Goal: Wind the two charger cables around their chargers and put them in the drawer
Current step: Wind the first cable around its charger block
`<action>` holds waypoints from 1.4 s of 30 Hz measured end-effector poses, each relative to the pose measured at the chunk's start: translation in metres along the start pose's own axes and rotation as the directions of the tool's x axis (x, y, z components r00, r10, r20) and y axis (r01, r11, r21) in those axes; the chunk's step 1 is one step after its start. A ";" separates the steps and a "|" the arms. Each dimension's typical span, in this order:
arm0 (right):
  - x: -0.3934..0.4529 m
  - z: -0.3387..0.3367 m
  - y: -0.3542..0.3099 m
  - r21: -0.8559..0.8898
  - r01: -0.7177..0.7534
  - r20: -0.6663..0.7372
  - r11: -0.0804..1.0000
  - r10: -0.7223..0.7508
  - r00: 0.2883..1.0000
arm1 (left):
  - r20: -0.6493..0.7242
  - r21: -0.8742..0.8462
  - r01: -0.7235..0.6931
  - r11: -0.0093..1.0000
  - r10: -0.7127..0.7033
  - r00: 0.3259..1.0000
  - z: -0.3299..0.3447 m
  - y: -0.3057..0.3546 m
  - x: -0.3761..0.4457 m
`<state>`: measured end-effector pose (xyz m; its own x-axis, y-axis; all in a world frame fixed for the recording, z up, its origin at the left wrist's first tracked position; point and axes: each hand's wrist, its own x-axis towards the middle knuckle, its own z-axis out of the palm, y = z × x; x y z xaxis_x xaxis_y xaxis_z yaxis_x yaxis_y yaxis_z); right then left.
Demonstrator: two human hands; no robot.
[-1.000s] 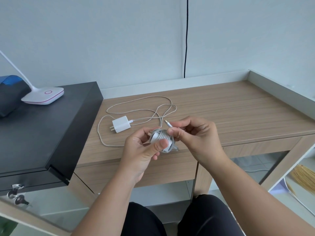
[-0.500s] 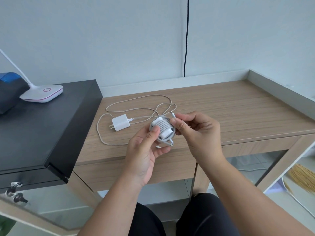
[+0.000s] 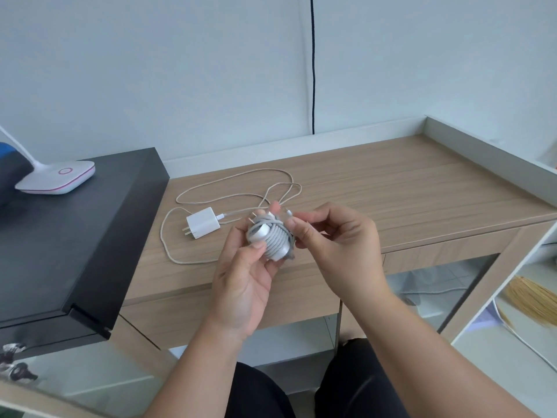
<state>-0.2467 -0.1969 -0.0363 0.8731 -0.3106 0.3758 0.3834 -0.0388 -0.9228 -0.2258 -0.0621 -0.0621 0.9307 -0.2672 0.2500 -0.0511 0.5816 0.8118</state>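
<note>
My left hand (image 3: 244,285) grips a white charger (image 3: 271,238) with its grey cable wound in tight turns around the body, held above the front of the wooden desk (image 3: 391,188). My right hand (image 3: 337,242) pinches the free plug end of that cable just right of the bundle. A second white charger (image 3: 202,222) lies flat on the desk to the left, its pale cable (image 3: 238,182) spread in loose loops behind and around it. Shut drawer fronts (image 3: 229,309) run under the desk's front edge.
A black cabinet (image 3: 75,236) stands at the left, carrying a white lamp base (image 3: 57,180) and a dark blue object. A black cord (image 3: 312,64) hangs down the wall. A raised rim borders the desk's right side. A straw broom (image 3: 533,300) lies low right.
Both hands have lifted and turned the wound charger, so its coils now face me. My right hand has kept its pinch on the cable end and stayed beside the bundle.
</note>
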 end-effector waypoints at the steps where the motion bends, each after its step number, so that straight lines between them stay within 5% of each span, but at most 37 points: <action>1: 0.000 0.000 0.001 -0.019 0.033 0.005 0.999 -0.033 0.999 | 0.025 0.018 0.006 1.000 -0.007 1.000 0.000 0.001 0.002; 7: 0.002 -0.008 0.007 0.019 0.118 0.031 0.993 -0.118 0.993 | 0.036 0.118 0.019 0.993 -0.024 0.999 -0.004 0.006 0.006; 12: 0.002 -0.011 0.007 0.130 0.024 0.083 0.991 -0.035 0.996 | 0.015 0.369 -0.058 0.928 0.057 0.998 -0.007 0.008 0.002; 18: -0.002 -0.011 0.004 0.156 -0.035 0.022 0.987 0.032 0.999 | 0.151 0.642 -0.312 0.700 0.284 0.947 -0.011 0.002 0.000; 26: -0.006 -0.007 -0.003 0.028 -0.136 -0.005 0.990 0.136 0.991 | 0.310 0.725 -0.514 0.458 0.448 0.838 -0.014 -0.001 -0.001; 32: -0.003 -0.010 -0.010 -0.066 -0.164 0.024 0.984 0.166 0.986 | 0.243 0.670 -0.486 0.561 0.452 0.858 -0.014 -0.002 -0.001; 42: 0.004 -0.015 -0.025 -0.444 -0.085 0.122 0.892 0.155 0.980 | 0.317 0.706 -0.501 0.500 0.410 0.855 -0.023 0.001 -0.003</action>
<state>-0.2578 -0.2115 -0.0128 0.9522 -0.1942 0.2360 0.1337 -0.4298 -0.8930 -0.2205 -0.0427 -0.0740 0.6604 -0.2339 0.7136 -0.7478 -0.1176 0.6534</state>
